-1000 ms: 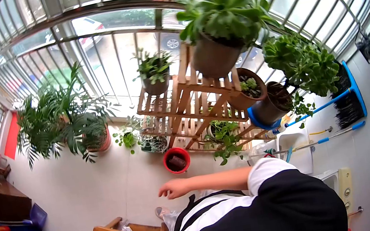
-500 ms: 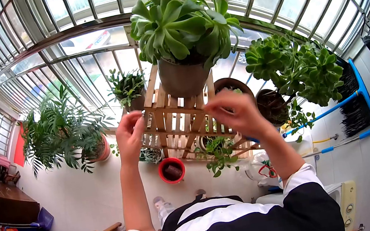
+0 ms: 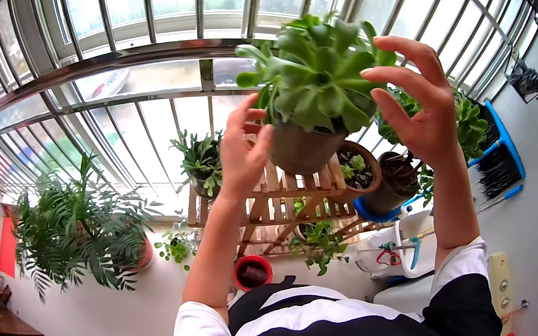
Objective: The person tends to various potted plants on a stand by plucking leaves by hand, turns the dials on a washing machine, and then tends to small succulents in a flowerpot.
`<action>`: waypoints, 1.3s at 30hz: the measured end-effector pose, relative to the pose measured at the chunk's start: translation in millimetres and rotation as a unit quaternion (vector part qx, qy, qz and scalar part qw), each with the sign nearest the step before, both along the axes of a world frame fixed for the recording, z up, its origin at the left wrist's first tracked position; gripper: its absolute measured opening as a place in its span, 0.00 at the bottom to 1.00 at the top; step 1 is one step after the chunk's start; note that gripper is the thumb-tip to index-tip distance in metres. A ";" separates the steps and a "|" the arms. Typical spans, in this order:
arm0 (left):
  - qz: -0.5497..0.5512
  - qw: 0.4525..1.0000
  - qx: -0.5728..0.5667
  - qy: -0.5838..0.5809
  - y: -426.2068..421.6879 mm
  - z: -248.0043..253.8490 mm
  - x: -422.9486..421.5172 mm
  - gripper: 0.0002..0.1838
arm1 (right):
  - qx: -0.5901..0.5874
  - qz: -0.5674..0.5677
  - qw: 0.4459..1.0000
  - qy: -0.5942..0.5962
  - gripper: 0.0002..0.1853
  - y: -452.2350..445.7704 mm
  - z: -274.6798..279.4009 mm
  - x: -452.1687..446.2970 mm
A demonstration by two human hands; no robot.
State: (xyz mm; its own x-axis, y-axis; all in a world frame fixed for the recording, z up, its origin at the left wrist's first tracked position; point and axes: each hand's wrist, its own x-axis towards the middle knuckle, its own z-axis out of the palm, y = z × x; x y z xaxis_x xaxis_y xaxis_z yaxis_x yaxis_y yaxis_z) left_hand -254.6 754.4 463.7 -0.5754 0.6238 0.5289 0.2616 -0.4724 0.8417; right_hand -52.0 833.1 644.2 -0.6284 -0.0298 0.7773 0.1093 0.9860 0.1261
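While both arms are being held up and apart, a large green rosette succulent (image 3: 321, 77) in a round grey-brown pot (image 3: 305, 151) is being flanked from left and right, the pot being carried on the top of a slatted light-brown wooden rack (image 3: 319, 191). By the bare left grip (image 3: 241, 151), the pot's left side is being met, fingers half curled and thumb being held apart from them; whether the wall is being touched cannot be told. And by the bare right grip (image 3: 428, 106), a wide span is being shown, fingers spread and hooked, the tips being set against the leaf edges in this view; again, contact cannot be made out. Nothing is being seen clasped in either one!

What is being called for, by the look of it, is a lower right grip: the load is being better trusted to the firm pot wall than to those fleshy leaves, which are probably being put at risk of snapping. Even pressure from both sides is being recommended, with the top-heavy crown being kept upright and clear of the brown round pot of small succulents (image 3: 375, 175) just to the right.

As for pose, both forearms are being angled upward out of white-cuffed sleeves (image 3: 197, 333), the right wrist being carried high, the left thumb being pointed toward the pot.
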 end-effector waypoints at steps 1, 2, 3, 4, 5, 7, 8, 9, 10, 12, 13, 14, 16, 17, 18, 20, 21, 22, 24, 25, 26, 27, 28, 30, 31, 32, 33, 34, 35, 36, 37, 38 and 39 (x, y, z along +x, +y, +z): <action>-0.007 1.000 0.001 0.027 3.1 -3.3 -4.7 0.28 | 0.031 -0.015 0.999 -0.025 0.14 -6.6 1.9 -16.5; -0.029 0.999 0.008 0.021 5.4 -5.4 -7.1 0.28 | 0.060 -0.031 0.997 -0.049 0.14 -13.4 2.1 -31.9; -0.020 0.999 0.008 0.028 5.7 0.6 -9.6 0.27 | 0.066 -0.039 0.996 -0.054 0.14 -19.3 4.3 -46.4; -0.009 0.999 0.003 0.040 3.8 3.3 -11.7 0.25 | 0.091 -0.076 0.989 -0.090 0.15 -24.6 2.8 -58.7; 0.000 0.999 -0.004 0.048 2.4 2.3 -14.4 0.24 | 0.116 -0.113 0.978 -0.129 0.15 -28.2 0.2 -68.4; 0.028 0.996 0.019 0.084 7.0 -0.2 -22.9 0.20 | 0.125 -0.135 0.968 -0.173 0.18 -27.4 -2.1 -80.5; 0.067 0.989 0.031 0.127 6.9 -6.1 -26.3 0.17 | 0.128 -0.149 0.961 -0.193 0.19 -29.0 -6.5 -85.9; 0.062 0.991 0.037 0.117 11.1 -6.2 -29.7 0.17 | 0.139 -0.164 0.954 -0.208 0.20 -28.7 -4.6 -90.5; 0.059 0.990 0.034 0.125 13.4 -9.5 -32.5 0.14 | 0.142 -0.180 0.944 -0.235 0.22 -26.8 -5.1 -90.7; 0.048 0.992 0.030 0.110 17.9 -12.9 -33.7 0.09 | 0.146 -0.191 0.937 -0.252 0.22 -19.8 -7.2 -88.9; 0.048 0.994 0.033 0.097 22.1 -12.2 -31.6 0.09 | 0.150 -0.199 0.933 -0.260 0.22 -16.0 -6.4 -87.1; 0.064 0.992 0.027 0.110 24.7 -13.1 -30.5 0.09 | 0.138 -0.197 0.936 -0.258 0.22 -13.9 -9.0 -86.0; 0.096 0.989 0.018 0.112 29.5 -8.6 -25.5 0.09 | 0.135 -0.197 0.934 -0.266 0.22 -12.6 -8.7 -83.9; 0.095 0.990 0.016 0.107 33.0 -6.2 -23.8 0.09 | 0.130 -0.198 0.935 -0.264 0.21 -12.6 -9.7 -83.3; 0.107 0.987 0.027 0.118 37.4 -4.4 -22.7 0.09 | 0.137 -0.203 0.933 -0.262 0.21 -14.5 -10.0 -83.2; 0.116 0.983 0.015 0.142 46.5 -1.5 -18.6 0.10 | 0.144 -0.199 0.933 -0.264 0.21 -10.9 -9.2 -81.9; 0.116 0.984 0.014 0.137 52.1 -1.0 -16.7 0.10 | 0.152 -0.194 0.934 -0.260 0.21 -9.1 -8.9 -81.9; 0.126 0.983 0.018 0.134 59.2 0.6 -14.6 0.09 | 0.151 -0.189 0.935 -0.261 0.20 -7.8 -7.5 -82.1; 0.136 0.982 0.022 0.133 69.7 3.6 -17.0 0.09 | 0.149 -0.184 0.936 -0.262 0.20 -5.0 -7.7 -81.3; 0.133 0.981 -0.005 0.145 73.5 5.2 -18.6 0.08 | 0.144 -0.180 0.937 -0.262 0.20 -3.8 -8.2 -80.2; 0.129 0.979 -0.032 0.158 76.0 6.5 -19.1 0.08 | 0.143 -0.180 0.937 -0.262 0.20 -3.0 -8.6 -79.2; 0.128 0.978 -0.034 0.159 77.9 7.9 -18.1 0.08 | 0.143 -0.177 0.938 -0.260 0.20 -2.3 -9.0 -78.5; 0.160 0.972 -0.046 0.167 80.0 9.8 -16.5 0.07 | 0.143 -0.174 0.940 -0.258 0.20 -1.0 -9.6 -77.7; 0.190 0.963 -0.059 0.180 82.7 12.9 -15.1 0.07 | 0.137 -0.165 0.944 -0.249 0.20 2.9 -10.9 -76.2; 0.177 0.958 -0.084 0.209 82.9 13.3 -15.3 0.07 | 0.133 -0.156 0.948 -0.243 0.20 4.6 -11.7 -75.4; 0.163 0.952 -0.109 0.237 83.4 13.3 -15.4 0.07 | 0.130 -0.156 0.949 -0.241 0.20 5.7 -12.1 -75.3; 0.162 0.951 -0.110 0.240 84.9 12.2 -14.2 0.07 | 0.132 -0.154 0.949 -0.241 0.20 6.2 -12.0 -75.1; 0.171 0.941 -0.097 0.274 86.9 9.3 -12.2 0.07 | 0.134 -0.152 0.949 -0.241 0.20 6.4 -12.6 -74.5; 0.181 0.931 -0.083 0.307 89.5 7.9 -11.1 0.07 | 0.133 -0.153 0.950 -0.238 0.20 6.6 -12.2 -74.1; 0.181 0.930 -0.082 0.310 93.2 7.6 -11.3 0.07 | 0.133 -0.150 0.950 -0.239 0.20 7.0 -11.7 -73.8; 0.167 0.928 -0.084 0.323 97.0 7.4 -12.2 0.06 | 0.133 -0.147 0.951 -0.239 0.20 7.0 -11.7 -73.3; 0.152 0.926 -0.086 0.335 99.6 7.0 -12.2 0.05 | 0.131 -0.148 0.951 -0.237 0.20 7.1 -12.2 -72.8; 0.152 0.925 -0.086 0.337 99.9 10.1 -12.2 0.05 | 0.132 -0.144 0.951 -0.238 0.20 7.5 -11.9 -72.7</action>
State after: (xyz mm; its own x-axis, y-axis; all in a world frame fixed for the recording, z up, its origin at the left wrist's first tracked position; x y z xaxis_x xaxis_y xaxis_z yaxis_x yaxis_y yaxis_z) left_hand -266.7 854.3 473.8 -0.3125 0.5958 0.7399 0.8534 -0.1659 0.4941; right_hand -124.8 840.5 632.2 -0.9188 0.0425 0.3923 0.2390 0.8511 0.4675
